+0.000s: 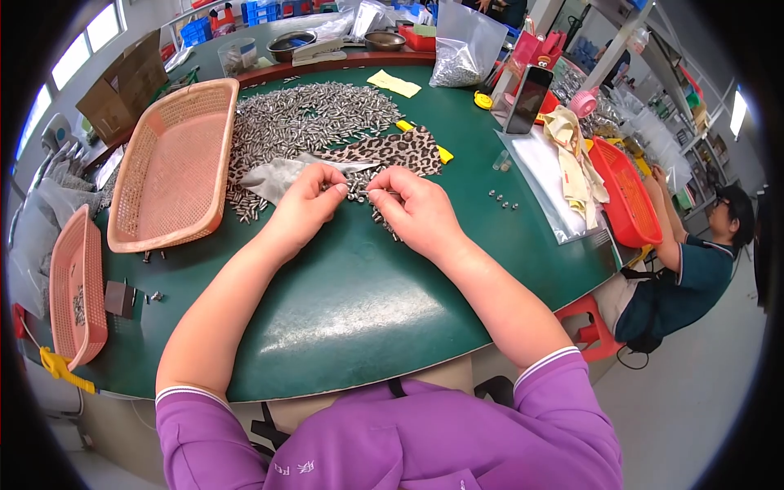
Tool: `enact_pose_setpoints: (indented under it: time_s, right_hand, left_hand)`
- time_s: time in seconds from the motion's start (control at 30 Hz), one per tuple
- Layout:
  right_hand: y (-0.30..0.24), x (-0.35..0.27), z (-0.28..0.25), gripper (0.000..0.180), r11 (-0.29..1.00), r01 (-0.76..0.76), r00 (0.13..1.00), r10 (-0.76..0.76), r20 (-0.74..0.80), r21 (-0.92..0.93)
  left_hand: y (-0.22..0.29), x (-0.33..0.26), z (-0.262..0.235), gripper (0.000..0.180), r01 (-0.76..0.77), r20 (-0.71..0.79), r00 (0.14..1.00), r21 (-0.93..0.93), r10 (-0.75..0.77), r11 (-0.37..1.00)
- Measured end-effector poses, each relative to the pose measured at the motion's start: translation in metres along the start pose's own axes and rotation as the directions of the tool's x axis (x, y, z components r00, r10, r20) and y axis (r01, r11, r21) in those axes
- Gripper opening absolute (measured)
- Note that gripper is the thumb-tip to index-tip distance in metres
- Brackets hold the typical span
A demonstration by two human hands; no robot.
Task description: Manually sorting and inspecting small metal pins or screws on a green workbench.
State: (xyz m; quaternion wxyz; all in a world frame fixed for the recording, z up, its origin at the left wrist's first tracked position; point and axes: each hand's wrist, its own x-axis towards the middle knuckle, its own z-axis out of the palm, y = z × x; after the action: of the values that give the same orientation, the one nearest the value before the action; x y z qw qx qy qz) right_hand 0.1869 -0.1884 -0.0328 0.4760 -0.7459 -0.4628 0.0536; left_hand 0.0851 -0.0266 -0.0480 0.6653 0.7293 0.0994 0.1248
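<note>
Bare green table (359, 302) lay open between you and the metal pins (310, 118). Your left hand (306, 200) and right hand (416, 208) pinched small shiny pins at the pile's near edge.

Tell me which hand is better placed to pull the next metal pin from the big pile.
Probably the left hand. It sits at the near edge of the pile of pins, beside the grey cloth. The right hand is pinching small pins over the green table, farther from the pile.
</note>
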Motion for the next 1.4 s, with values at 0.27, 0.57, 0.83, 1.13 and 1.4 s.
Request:
enact_pose_setpoints:
  time_s: [0.27, 0.57, 0.83, 1.13, 1.4]
  right_hand:
    - [-0.004, -0.001, -0.001, 0.011, 0.999, 0.025, 1.000, -0.024, 0.019, -0.040]
    - [0.000, -0.001, 0.000, 0.011, 0.986, 0.098, 0.995, -0.096, 0.025, -0.137]
    - [-0.001, 0.001, -0.006, 0.012, 1.000, 0.000, 0.999, 0.001, -0.045, 0.008]
    - [0.003, 0.002, 0.001, 0.014, 0.998, 0.060, 0.997, -0.059, -0.042, 0.022]
    - [-0.005, 0.000, -0.001, 0.014, 1.000, -0.016, 1.000, 0.016, 0.022, -0.007]
  left_hand:
    - [0.008, -0.006, 0.011, 0.013, 0.138, 0.122, 0.988, -0.423, -0.095, 0.895]
    - [0.002, -0.007, 0.014, 0.012, 0.106, 0.085, 0.993, -0.320, -0.083, 0.942]
    - [0.010, 0.001, -0.007, 0.011, 0.110, -0.045, 0.987, -0.511, -0.154, 0.853]
    - [-0.012, 0.010, -0.013, 0.013, -0.116, -0.150, 0.951, 0.634, 0.269, 0.765]
    - [-0.013, 0.008, -0.011, 0.009, -0.330, -0.001, 0.905, 0.628, 0.425, 0.705]
